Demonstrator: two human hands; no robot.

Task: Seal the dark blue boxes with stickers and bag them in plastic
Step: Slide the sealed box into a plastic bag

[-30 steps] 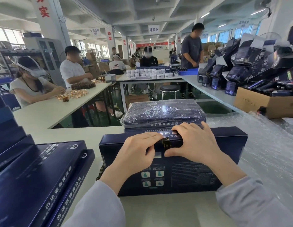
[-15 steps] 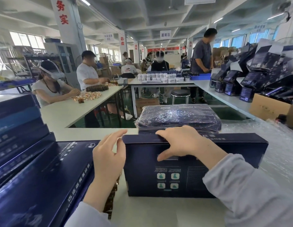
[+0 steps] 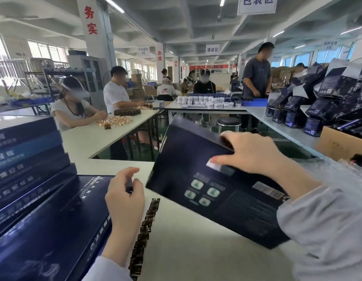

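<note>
**One box in hand, a stack left to seal and bag**

A person stands at a pale desk point(image 3: 186, 258) and holds one dark blue box point(image 3: 198, 159) tilted up, printed face toward them. The right hand point(image 3: 251, 153) grips its upper edge, with the fingers curled over the far side and the thumb lying across the face. Beside the thumb sits a small pale patch, too blurred to tell whether it is a seal sticker or print.

The left hand point(image 3: 123, 197) hovers apart from the box, just above a sticker strip point(image 3: 144, 226) lying dark and glossy on the desk. Its fingers are loosely curled, and I cannot tell whether they pinch a sticker or nothing.

By my reading the work is partway through. This box wears no plastic, so bagging remains, and perhaps a seal too. A stack of boxes point(image 3: 44, 230) on the left looks unbagged, but its closing edges face away.

Crinkled clear plastic point(image 3: 338, 173) lies at the right, partly behind the sleeve. The stack runs off the frame, so it cannot be counted. The raised box hides the desk behind it, and whether its low corner touches the desk is unclear.
</note>
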